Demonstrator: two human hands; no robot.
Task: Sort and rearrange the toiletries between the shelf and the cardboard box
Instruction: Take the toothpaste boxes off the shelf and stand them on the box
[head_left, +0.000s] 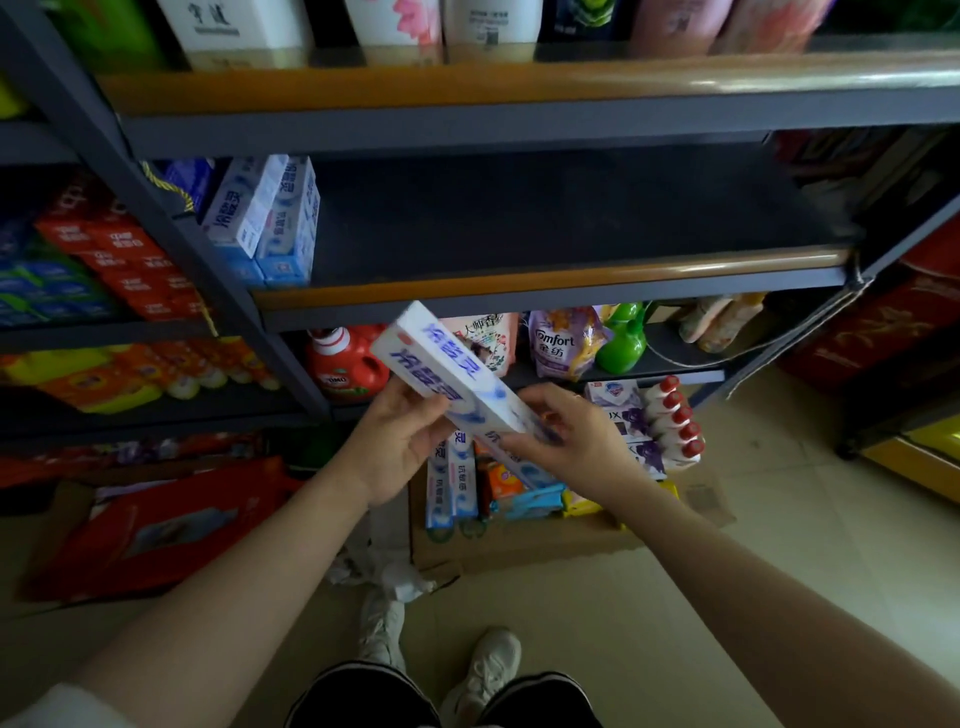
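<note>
Both my hands hold a long white-and-blue toothpaste carton (452, 384) at mid-frame: my left hand (402, 436) grips its underside with fingers curled, my right hand (566, 434) pinches the lower end. The carton is stiff, glossy card with sharp edges, tilted upward toward the shelf. Just below, the brown cardboard box (519, 545) on the floor holds more such cartons and soft crinkly packets, so I judge plenty remains to sort. Farther up, the dark metal shelf with an orange front edge (545, 280) carries only a small stack of matching toothpaste cartons (265, 218) at its left; most of it is bare.
</note>
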